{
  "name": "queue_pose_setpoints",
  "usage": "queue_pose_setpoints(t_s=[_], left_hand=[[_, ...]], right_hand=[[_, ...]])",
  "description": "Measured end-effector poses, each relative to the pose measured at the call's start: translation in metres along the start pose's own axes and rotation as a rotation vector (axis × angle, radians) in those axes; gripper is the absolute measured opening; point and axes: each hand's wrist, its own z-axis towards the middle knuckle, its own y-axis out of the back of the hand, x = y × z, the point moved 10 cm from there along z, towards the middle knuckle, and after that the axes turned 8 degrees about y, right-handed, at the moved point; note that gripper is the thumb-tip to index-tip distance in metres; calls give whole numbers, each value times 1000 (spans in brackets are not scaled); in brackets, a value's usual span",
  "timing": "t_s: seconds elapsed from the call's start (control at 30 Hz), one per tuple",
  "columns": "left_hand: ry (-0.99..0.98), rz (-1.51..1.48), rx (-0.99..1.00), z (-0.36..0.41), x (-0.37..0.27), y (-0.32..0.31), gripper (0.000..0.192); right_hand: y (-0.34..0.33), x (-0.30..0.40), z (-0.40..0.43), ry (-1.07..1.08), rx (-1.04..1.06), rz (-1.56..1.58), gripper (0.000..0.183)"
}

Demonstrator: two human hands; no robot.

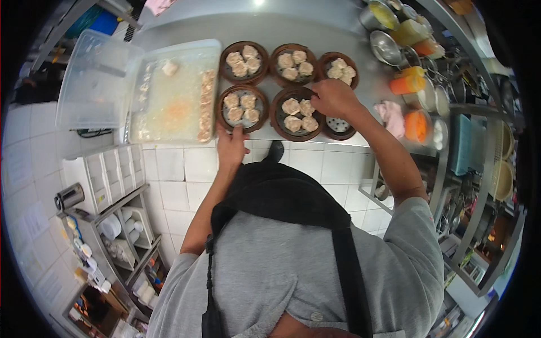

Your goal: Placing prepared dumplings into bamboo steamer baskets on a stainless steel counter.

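Observation:
My left hand (232,148) grips the near rim of a round bamboo steamer basket (220,103), its thumb over the edge. Several pleated dumplings (235,114) sit in that basket. To the right, my right hand (335,98) reaches over the far right rim of another steamer basket (277,126). Its curled fingertips are beside a dumpling (307,107); whether they hold anything is hidden. Under my right wrist, a front right basket (339,134) shows a perforated white liner, partly covered. Behind stand more baskets of dumplings (244,63). On the left, a shallow plastic container (169,122) holds one loose dumpling and a row along its right side.
A clear plastic bin or lid (91,84) stands left of the container. Along the steel counter's (291,29) right side are metal bowls (385,47), an orange-filled tub (417,126) and a pink cloth (391,118). Metal racks (465,236) stand at the right.

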Motion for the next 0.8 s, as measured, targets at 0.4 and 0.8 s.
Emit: queue_pose_setpoints(t_s=[0.4,0.8], left_hand=[[53,159,73,-8,-20,-8,54],[21,497,270,-41,-83,-38,58]], right_hand=[[73,-191,-41,-430,-206,-22,35],[31,-236,-31,-456,-210,15,37]])
